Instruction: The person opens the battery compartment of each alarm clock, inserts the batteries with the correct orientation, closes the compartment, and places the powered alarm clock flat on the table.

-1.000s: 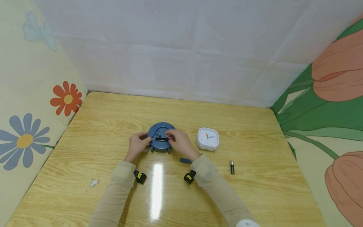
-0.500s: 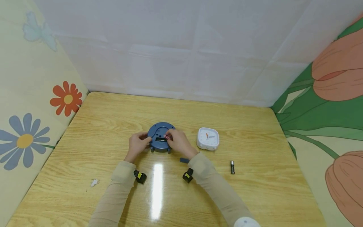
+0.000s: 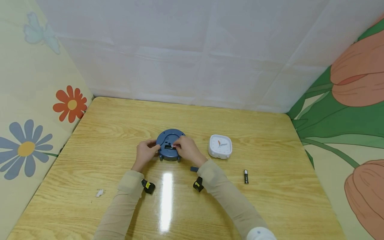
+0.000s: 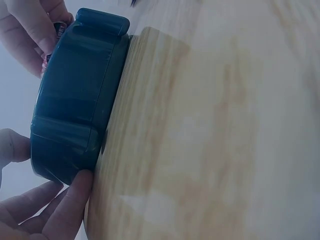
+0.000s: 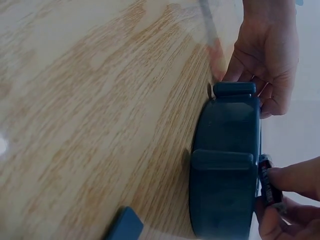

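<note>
I see the blue clock (image 3: 169, 145) lying face down mid-tabletop (image 3: 120, 126), between both hands. My left hand (image 3: 146, 151) grips its left edge with curled fingers; my right hand (image 3: 187, 150) pinches a battery (image 5: 268, 186) at its back compartment.

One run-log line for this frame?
left hand: holds blue clock | right hand: pinches battery at clock back | spare battery: on table
</note>
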Demonstrator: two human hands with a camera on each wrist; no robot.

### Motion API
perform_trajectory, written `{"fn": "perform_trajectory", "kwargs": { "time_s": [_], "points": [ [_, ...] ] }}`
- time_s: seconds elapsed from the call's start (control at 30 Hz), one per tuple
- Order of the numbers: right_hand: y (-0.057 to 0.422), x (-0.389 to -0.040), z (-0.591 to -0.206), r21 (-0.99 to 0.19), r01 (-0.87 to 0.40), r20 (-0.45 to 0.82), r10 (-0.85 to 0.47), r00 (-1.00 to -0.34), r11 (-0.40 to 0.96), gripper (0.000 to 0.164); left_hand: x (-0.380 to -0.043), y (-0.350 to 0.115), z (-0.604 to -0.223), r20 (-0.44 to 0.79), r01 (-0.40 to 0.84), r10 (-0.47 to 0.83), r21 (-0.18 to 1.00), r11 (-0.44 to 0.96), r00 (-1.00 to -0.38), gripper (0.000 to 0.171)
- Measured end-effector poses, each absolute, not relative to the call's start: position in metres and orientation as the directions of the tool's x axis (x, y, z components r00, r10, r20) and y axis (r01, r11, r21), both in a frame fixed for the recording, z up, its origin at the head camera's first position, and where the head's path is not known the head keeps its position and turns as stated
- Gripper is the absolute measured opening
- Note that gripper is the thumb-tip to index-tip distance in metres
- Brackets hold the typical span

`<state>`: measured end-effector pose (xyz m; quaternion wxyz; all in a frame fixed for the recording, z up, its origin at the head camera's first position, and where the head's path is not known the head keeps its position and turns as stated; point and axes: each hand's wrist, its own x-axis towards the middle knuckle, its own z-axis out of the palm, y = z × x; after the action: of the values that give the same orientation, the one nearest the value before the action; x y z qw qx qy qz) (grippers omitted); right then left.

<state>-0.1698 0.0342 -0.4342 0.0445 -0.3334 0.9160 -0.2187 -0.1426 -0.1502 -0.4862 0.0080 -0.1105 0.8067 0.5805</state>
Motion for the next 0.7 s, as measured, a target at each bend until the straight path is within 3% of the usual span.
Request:
{"fn": "perform_trajectory", "kwargs": {
  "time_s": [0.43,0.7],
  "points": [
    [0.0306,-0.1695,-0.4343,-0.366,-0.607,0.050,-0.636,-0.770,0.705,0.011,-0.1416,-0.1505,-0.4846,-0.150,-0.195,-0.171,0.937,0.291,-0.974,0.037],
    [0.0274,-0.1687,-0.4320,-0.310,-0.633,0.034,-0.657,-0.753,0.709,0.017,-0.1418,-0.1501,-0.4839,-0.141,-0.185,-0.164,0.939,0.290,-0.976,0.037]
  ]
}}
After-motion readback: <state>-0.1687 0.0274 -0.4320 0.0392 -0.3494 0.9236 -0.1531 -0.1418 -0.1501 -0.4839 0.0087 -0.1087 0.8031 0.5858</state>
